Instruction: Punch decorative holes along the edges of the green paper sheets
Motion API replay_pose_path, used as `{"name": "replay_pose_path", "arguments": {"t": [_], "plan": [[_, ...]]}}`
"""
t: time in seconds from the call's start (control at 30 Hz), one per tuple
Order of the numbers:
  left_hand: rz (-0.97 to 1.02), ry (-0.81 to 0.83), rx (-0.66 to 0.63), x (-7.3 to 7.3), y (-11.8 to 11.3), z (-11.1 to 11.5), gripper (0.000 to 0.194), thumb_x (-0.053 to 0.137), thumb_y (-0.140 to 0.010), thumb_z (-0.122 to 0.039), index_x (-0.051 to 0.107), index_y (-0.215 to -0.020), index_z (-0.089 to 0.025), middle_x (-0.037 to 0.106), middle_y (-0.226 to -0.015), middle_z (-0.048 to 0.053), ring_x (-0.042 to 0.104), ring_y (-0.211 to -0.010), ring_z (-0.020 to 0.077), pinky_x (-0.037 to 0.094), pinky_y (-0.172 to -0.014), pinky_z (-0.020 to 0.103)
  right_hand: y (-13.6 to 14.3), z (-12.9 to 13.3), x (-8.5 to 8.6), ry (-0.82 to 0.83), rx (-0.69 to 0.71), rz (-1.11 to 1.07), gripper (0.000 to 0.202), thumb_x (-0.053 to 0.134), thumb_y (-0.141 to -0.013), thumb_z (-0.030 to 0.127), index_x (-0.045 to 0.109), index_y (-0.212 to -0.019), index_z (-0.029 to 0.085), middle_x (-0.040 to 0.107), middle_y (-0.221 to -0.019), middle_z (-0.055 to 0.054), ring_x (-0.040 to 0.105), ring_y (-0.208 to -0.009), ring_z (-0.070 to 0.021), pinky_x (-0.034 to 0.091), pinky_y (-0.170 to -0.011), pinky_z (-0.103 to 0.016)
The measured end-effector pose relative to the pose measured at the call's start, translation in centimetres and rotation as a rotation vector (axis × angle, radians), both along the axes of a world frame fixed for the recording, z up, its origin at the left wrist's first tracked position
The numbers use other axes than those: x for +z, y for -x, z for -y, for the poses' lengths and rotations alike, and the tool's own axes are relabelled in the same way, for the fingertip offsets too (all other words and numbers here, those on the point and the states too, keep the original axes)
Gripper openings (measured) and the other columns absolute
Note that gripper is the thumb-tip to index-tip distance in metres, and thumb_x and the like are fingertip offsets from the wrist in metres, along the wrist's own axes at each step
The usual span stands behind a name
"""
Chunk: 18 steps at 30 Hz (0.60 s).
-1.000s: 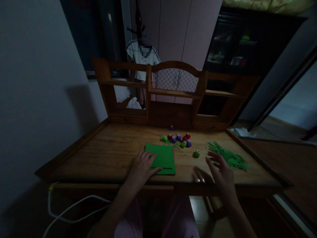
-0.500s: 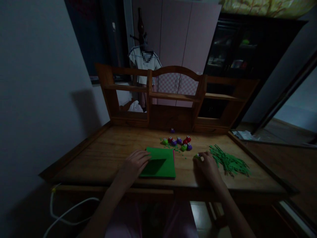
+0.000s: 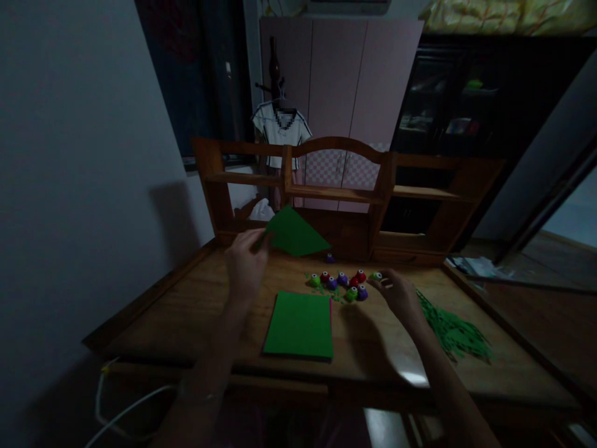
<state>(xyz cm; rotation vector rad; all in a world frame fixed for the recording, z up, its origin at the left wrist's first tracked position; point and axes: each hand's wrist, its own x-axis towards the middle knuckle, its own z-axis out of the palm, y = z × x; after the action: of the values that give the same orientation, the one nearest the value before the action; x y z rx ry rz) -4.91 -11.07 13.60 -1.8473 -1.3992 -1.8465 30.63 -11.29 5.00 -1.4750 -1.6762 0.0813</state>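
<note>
My left hand (image 3: 247, 261) pinches the edge of a green paper sheet (image 3: 298, 233) and holds it up above the table. Below it lies a stack of green paper (image 3: 301, 326), with a thin pink edge showing on its right. My right hand (image 3: 396, 292) has its fingers closed on a small green paper punch (image 3: 375, 275) with a white, eye-like top. Similar small punches in red (image 3: 360, 275), purple (image 3: 362, 292) and green (image 3: 351, 294) sit grouped just left of that hand.
Tiny green paper bits (image 3: 333, 294) are scattered around the punches. A heap of green paper strips (image 3: 454, 330) lies at the right of the wooden table (image 3: 186, 317). A wooden shelf (image 3: 336, 193) stands along the back, with one purple punch (image 3: 329, 257) before it.
My left hand has risen from the stack with a green sheet in it. My right hand has moved up and away from me with the green punch. The view has shifted slightly.
</note>
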Motion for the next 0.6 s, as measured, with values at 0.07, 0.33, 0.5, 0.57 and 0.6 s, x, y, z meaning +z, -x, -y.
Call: {"name": "replay_pose_path", "arguments": {"t": [0.07,0.33,0.5,0.57,0.6], "plan": [[0.067,-0.039,-0.060,0.8,-2.8,-3.6,0.021,0.056,-0.087,-0.032,0.069,-0.095,-0.017,0.070,-0.096,0.007,0.064,-0.091,0.0201,0.048,-0.085,0.033,1.2,-2.0,2.0,-0.080,0.001,-0.125,0.038,0.066,-0.073,0.055,0.065,-0.088,0.020,0.071,-0.082,-0.007,0.066,-0.072,-0.0221,0.048,-0.063,-0.030],[-0.401,-0.023,-0.332,-5.0,-8.6,-11.0,0.032,0.048,-0.089,-0.013,0.062,-0.116,-0.021,0.063,-0.115,0.007,0.053,-0.111,0.0203,0.040,-0.099,0.044,4.3,-6.8,-0.1,-0.093,0.019,-0.662,0.050,0.065,-0.072,0.058,0.067,-0.095,0.013,0.071,-0.091,-0.010,0.065,-0.083,-0.0234,0.050,-0.071,-0.032],[-0.792,-0.035,-0.388,-7.6,-1.7,-9.9,0.039,0.044,-0.090,-0.012,0.055,-0.126,-0.023,0.059,-0.127,0.006,0.050,-0.118,0.0199,0.033,-0.107,0.046,5.7,-5.5,-1.9,-0.013,0.088,-0.633,0.047,0.062,-0.075,0.059,0.063,-0.095,0.017,0.069,-0.086,-0.008,0.066,-0.077,-0.0220,0.051,-0.066,-0.030],[-0.812,-0.064,-0.363,-7.0,1.5,-9.8,0.041,0.043,-0.090,-0.013,0.054,-0.128,-0.025,0.059,-0.127,0.005,0.051,-0.118,0.0194,0.033,-0.107,0.045,6.7,-5.1,-1.8,-0.011,0.092,-0.588,0.047,0.059,-0.076,0.061,0.062,-0.095,0.018,0.069,-0.086,-0.007,0.066,-0.077,-0.0216,0.051,-0.066,-0.030],[-0.780,-0.054,-0.317,-6.5,2.8,-9.9,0.042,0.044,-0.090,-0.013,0.053,-0.129,-0.025,0.059,-0.128,0.005,0.049,-0.119,0.0200,0.033,-0.107,0.045,7.2,-5.0,-1.7,-0.005,0.102,-0.582,0.047,0.058,-0.077,0.061,0.061,-0.095,0.019,0.069,-0.086,-0.007,0.066,-0.077,-0.0212,0.051,-0.065,-0.030]]}}
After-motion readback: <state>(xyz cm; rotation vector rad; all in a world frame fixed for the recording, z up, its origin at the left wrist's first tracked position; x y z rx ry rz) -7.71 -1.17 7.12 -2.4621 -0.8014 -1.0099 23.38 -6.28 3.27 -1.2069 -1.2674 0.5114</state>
